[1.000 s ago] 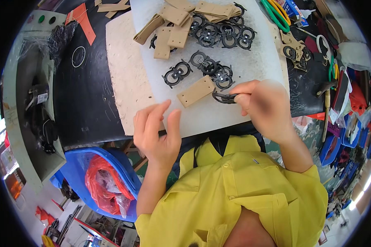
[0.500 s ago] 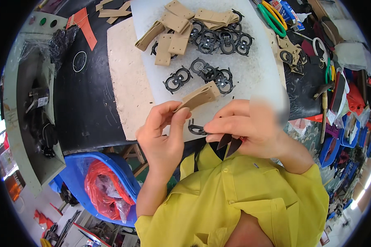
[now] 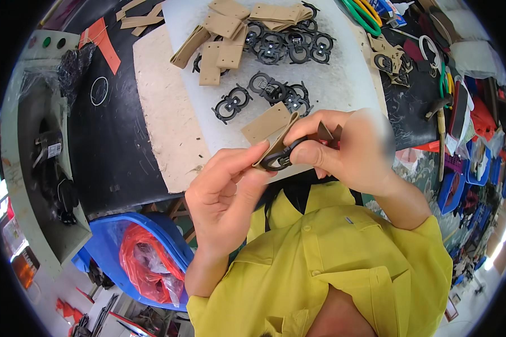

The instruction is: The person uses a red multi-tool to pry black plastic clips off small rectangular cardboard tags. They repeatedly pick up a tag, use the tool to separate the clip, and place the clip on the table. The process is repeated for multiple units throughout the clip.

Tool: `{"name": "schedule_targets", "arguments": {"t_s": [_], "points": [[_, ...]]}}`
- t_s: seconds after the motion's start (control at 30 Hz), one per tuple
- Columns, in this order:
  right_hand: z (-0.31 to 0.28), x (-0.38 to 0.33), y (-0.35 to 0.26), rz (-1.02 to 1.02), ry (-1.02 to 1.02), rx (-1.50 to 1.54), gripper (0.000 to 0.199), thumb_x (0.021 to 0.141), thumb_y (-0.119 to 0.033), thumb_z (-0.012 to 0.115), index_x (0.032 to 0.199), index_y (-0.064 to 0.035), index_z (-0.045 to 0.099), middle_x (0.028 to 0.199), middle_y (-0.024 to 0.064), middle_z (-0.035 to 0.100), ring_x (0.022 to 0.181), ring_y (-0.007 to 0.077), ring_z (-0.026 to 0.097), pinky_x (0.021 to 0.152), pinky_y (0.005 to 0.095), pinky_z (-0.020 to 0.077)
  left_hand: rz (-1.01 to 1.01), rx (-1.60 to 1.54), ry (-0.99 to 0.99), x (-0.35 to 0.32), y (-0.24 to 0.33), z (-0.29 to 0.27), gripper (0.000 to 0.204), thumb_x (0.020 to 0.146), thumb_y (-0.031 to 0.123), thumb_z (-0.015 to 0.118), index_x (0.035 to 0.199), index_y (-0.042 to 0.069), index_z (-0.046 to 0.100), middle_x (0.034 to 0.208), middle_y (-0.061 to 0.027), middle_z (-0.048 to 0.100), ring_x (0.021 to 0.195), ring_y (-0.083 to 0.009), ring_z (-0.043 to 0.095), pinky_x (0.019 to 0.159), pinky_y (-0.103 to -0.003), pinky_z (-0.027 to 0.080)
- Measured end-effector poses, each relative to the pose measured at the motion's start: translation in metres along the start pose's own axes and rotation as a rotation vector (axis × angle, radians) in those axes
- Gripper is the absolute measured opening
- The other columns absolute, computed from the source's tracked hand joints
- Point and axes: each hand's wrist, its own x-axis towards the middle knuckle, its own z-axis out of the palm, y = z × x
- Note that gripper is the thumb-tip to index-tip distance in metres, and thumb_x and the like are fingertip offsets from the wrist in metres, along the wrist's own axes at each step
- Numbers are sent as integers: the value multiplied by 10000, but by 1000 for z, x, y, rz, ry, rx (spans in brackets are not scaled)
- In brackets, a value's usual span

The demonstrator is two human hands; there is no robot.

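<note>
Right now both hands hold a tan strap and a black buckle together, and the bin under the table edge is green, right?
Not quite. The head view shows the bin is blue, with a red bag inside. Both hands, left and right, do hold the tan strap and black buckle.

Your right hand (image 3: pixel 348 149) covers most of the black buckle (image 3: pixel 281 160); only its rounded end shows beside the fingers. The back of that hand is blurred. The tan strap (image 3: pixel 272 135) folds behind your left hand's (image 3: pixel 227 194) fingertips, its lower end hidden. Beyond the hands, tan pieces (image 3: pixel 222 39) overlap black buckles (image 3: pixel 289 45), too small to count.
</note>
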Motion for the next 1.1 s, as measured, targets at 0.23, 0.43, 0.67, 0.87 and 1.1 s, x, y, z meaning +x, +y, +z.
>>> {"name": "schedule_targets", "arguments": {"t_s": [0.23,0.43,0.67,0.87,1.1], "points": [[9,-7,16,-317,175,126,138,727,-5,722,810,-22,613,731,-16,571,582,9,423,503,175,345,170,82,27,3,-19,7,200,825,-38,589,1024,-54,602,1056,-178,597,897,-177,603,789,-239,459],[8,-11,7,-464,251,-375,171,685,-44,744,807,-32,625,701,56,595,523,133,508,458,236,402,-96,-111,84,9,-12,13,180,876,53,565,984,-86,603,866,-115,646,762,-142,612,710,-253,489],[4,-11,18,-440,281,-413,201,676,-70,759,785,-28,595,645,46,553,508,133,483,455,248,388,-102,85,119,1,-8,27,175,878,51,562,987,-82,593,878,-106,637,764,-140,605,707,-250,485],[-1,-10,16,-157,196,-184,238,738,-156,752,838,-33,574,651,-37,531,556,13,450,487,176,344,98,17,-48,3,-22,17,307,798,-24,642,1089,-73,556,950,-112,630,851,-131,588,782,-249,457],[-2,-11,20,-26,13,116,211,775,-160,713,835,-37,553,657,-47,473,592,16,385,508,184,334,-90,-137,71,8,-14,19,329,792,-63,625,1110,-70,539,944,-111,608,860,-125,589,766,-231,484]]}}
